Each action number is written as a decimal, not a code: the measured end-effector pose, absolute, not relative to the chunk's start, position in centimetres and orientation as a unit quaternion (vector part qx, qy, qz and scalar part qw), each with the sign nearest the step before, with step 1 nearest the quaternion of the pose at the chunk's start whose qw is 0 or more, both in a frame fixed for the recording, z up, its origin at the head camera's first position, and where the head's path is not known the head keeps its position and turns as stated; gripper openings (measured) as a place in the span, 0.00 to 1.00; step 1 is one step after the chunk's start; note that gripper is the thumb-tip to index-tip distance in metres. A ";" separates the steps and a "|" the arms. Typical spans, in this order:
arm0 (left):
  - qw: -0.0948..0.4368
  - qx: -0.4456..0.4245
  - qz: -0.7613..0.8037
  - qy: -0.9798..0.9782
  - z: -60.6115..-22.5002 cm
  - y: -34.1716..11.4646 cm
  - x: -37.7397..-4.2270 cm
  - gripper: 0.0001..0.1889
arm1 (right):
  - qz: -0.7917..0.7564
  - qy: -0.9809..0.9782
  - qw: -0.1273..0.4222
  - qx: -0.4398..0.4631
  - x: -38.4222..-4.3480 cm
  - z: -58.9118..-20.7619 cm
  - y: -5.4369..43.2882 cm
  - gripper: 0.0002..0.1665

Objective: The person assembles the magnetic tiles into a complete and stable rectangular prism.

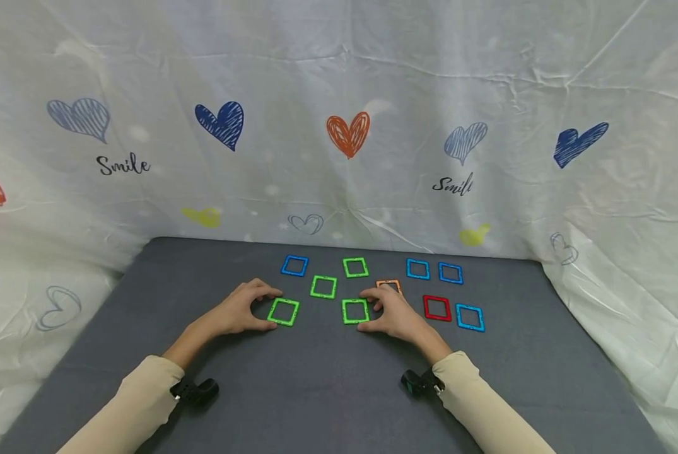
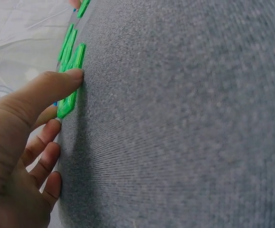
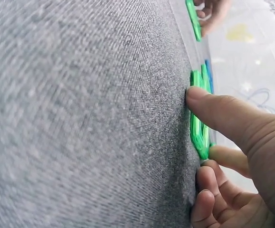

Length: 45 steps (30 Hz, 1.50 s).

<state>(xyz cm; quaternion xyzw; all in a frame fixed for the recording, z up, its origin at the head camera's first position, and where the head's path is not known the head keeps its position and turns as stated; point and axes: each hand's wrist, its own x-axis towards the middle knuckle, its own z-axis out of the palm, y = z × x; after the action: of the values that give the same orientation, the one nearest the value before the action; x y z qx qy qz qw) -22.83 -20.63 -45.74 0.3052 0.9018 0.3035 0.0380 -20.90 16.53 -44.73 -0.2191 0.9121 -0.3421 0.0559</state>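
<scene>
A green square magnetic tile [image 1: 296,314], an outline with an open middle, lies between the thumb and index finger of my left hand [image 1: 233,310]. In the left wrist view the thumb presses the near edge of this green tile [image 2: 79,56], with the index finger behind it. My right hand [image 1: 394,313] pinches a second green square tile [image 1: 344,312] by its right side. The right wrist view shows my thumb on the near edge of that green tile [image 3: 197,126] and the other fingers curled below. Both tiles stay low at the cloth, a gap apart.
Behind my hands lie two more green tiles, a nearer one [image 1: 313,286] and a farther one [image 1: 356,259]. An orange tile [image 1: 388,281] is partly hidden by my right hand. A red tile [image 1: 426,307] and several blue tiles [image 1: 470,328] lie on the grey cloth [image 1: 327,384].
</scene>
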 end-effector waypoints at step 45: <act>0.008 0.283 0.335 0.899 -46.0 -20.4 -22.2 0.27 | -0.353 0.900 0.029 -0.253 -20.8 -45.2 17.5 0.32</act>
<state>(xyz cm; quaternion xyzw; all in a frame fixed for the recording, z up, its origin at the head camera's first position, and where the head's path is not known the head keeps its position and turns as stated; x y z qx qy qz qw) -22.18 -20.37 -46.04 0.2831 0.8988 0.3347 0.0084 -20.82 17.54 -45.25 -0.2533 0.9001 -0.3534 0.0286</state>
